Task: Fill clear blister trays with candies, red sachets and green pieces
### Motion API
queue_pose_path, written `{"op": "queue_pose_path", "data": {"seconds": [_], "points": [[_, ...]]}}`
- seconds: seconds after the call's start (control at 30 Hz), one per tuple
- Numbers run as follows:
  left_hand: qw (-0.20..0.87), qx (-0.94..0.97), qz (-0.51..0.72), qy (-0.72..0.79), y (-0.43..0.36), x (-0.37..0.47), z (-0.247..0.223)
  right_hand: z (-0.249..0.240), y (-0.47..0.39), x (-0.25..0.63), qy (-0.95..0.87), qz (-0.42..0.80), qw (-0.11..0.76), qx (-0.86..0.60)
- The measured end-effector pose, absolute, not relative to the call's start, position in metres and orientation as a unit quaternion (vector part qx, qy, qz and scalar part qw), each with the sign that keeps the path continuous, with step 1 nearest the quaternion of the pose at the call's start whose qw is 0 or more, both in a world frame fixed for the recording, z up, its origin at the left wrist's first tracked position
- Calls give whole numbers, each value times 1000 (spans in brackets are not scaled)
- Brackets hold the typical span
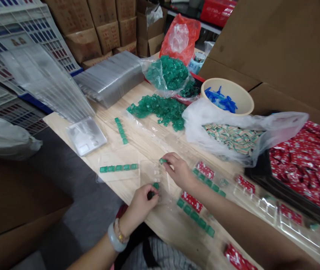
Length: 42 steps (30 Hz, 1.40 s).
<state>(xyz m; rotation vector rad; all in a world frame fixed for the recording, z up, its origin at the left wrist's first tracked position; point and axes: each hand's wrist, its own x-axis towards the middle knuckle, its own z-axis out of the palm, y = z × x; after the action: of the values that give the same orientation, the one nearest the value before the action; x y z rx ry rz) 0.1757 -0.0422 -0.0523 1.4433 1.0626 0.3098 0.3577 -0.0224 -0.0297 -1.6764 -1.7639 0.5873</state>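
While the left hand (144, 200) pinches one green piece (156, 185) near the worktop's (137, 146) front edge, the right hand (178, 170) pinches another (162, 161). Between them lies one clear tray (156, 174).

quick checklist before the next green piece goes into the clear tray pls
1. Left hand has a green piece at its fingers: ok.
2. Right hand pinches another green piece: ok.
3. Clear tray lies flat on the table between both hands: ok.
4. Tray slots free: cannot tell, the plastic is too transparent.
5. Loose green pile in supply on the table: ok.
6. Finished row of green pieces lies apart to the left, out of the way: ok.
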Motion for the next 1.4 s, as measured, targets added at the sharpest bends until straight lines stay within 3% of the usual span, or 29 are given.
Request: {"op": "queue_pose_path", "data": {"seconds": [0.33,0.47,0.6,0.67,0.77,0.9,1.27,1.4], "points": [[749,451,164,457,-34,173,-46,-36,-5,349,-760,229,135,-593],[819,339,223,406,-29,168,-33,-7,-22,346,-695,275,245,-617],[885,224,251,321,-21,172,-18,7,-51,334,-526,572,331,-536],[893,214,250,306,-18,175,-10,7,-60,329,-409,661,374,-505],[881,250,246,318,-15,177,0,6,-64,328,-317,657,429,-533],[859,315,236,329,-14,177,3,13,-62,335,-319,605,439,-583],[715,521,250,393,-20,194,-3,29,-62,331,-200,690,518,-465],[701,547,226,398,-22,196,-7,27,-59,331,-207,658,523,-500]]}}
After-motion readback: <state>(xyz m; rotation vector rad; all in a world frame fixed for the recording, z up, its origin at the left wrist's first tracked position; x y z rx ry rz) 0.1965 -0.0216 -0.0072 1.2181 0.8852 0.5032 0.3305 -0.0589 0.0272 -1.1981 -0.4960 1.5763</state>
